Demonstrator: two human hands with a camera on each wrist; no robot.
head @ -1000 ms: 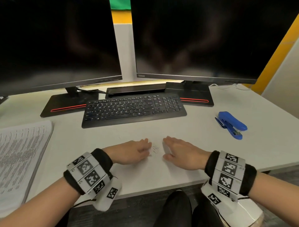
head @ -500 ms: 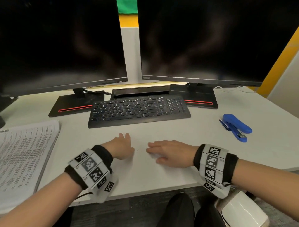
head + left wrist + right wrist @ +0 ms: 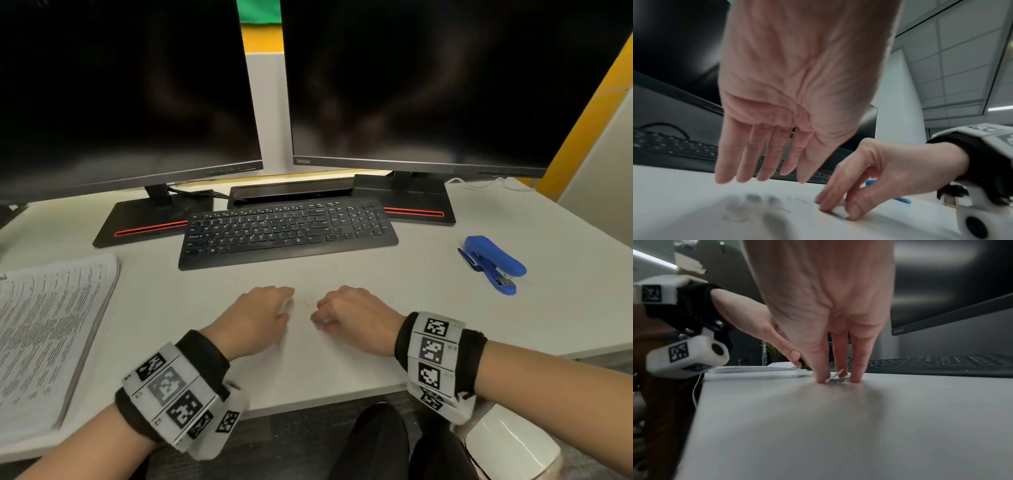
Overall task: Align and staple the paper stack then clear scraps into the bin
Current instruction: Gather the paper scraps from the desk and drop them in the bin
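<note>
White paper scrap [image 3: 840, 211] pinched by right hand [image 3: 869, 175], wrist view only; left hand [image 3: 789, 91] grip released.

White desk [image 3: 428, 342] — two dark monitors [image 3: 428, 85], yellow-striped wall [image 3: 582, 113].

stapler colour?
Blue, with a metal front end. The stapler lies on the desk right of the keyboard; the head view shows it best.

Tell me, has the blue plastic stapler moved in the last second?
No. The blue plastic stapler lies at the same spot to the right of the black keyboard; only the head camera shifted.
</note>
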